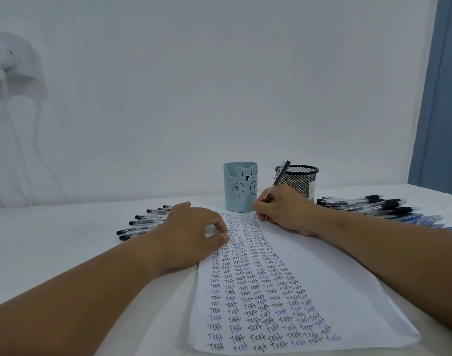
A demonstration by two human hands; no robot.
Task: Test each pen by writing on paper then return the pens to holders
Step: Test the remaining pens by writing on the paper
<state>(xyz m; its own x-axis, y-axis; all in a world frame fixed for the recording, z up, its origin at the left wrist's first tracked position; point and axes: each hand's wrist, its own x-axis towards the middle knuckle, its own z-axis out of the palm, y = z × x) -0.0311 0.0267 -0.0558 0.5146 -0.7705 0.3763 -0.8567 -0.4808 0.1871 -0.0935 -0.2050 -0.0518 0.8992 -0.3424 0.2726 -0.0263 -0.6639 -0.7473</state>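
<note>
Your right hand (284, 209) pinches a light, stiff black gel pen (272, 188) low on its barrel, tip on the paper's (335, 291) far end; hold there. Your left hand (194, 227), fingers loosely curled, pins the thin sheet to the desk (53, 240).

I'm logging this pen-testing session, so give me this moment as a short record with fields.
right hand: right hand grips a pen, tip on the far end of the paper
left hand: left hand rests on the paper's left edge, fingers loosely curled, holding nothing
paper: rows of the word "Test" in black and blue
holders: blue bear cup and black mesh cup, upright beyond the paper; no pens stand out of them
loose pens: left pile and right pile on the table
</note>
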